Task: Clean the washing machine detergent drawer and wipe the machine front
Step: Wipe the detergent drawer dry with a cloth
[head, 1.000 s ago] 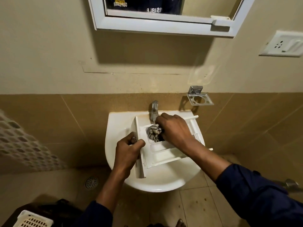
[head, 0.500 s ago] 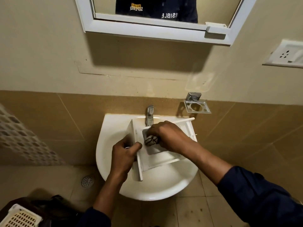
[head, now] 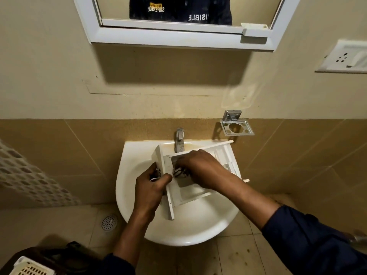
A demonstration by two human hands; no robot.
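At frame centre the left hand (head: pixel 151 189) and right hand (head: pixel 200 167) both curl tight, forearms rising from below.

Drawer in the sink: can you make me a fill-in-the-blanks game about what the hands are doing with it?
1. The left hand grips the detergent ____ by its front panel.
2. The right hand pushes a black-and-white ____ into one compartment.
3. Both hands work over the white ____, just in front of the tap.

Missing words: drawer; cloth; sink.
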